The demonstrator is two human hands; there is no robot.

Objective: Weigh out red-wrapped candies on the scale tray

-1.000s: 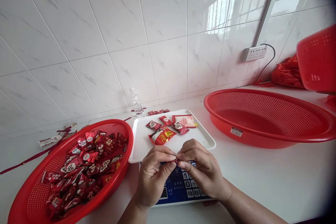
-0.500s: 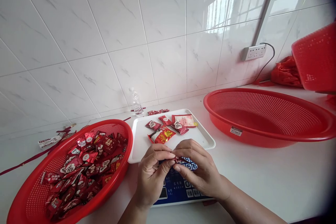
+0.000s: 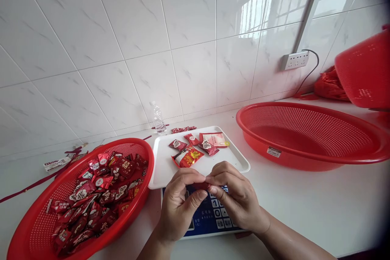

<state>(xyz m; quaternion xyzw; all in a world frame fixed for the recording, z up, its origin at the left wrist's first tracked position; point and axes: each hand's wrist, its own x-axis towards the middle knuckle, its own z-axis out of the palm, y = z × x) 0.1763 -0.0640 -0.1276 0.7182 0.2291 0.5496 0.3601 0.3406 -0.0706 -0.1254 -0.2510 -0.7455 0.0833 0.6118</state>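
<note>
My left hand (image 3: 183, 201) and my right hand (image 3: 233, 195) meet above the scale's blue keypad (image 3: 204, 215). Between their fingertips is a small dark red wrapped packet (image 3: 201, 186), mostly hidden by the fingers. Both hands are closed in a pinch on it. Just beyond them is the scale's white tray (image 3: 160, 170), bearing several red packets, among them a red and gold one (image 3: 188, 157) and a flat pink one (image 3: 213, 139). To the left, a red plastic basket (image 3: 146, 152) holds a heap of small red wrapped packets (image 3: 91, 199).
A second red basket (image 3: 304, 158) stands on the right. A clear plastic bottle (image 3: 158, 118) is behind the tray by the tiled wall. At far right, another red basket (image 3: 362, 69) is raised near red bags (image 3: 330, 85). A socket strip (image 3: 295, 61) is on the wall.
My fingers have shifted on the small packet, and my left thumb has moved slightly down and away. The raised red basket at far right has tilted and moved a little.
</note>
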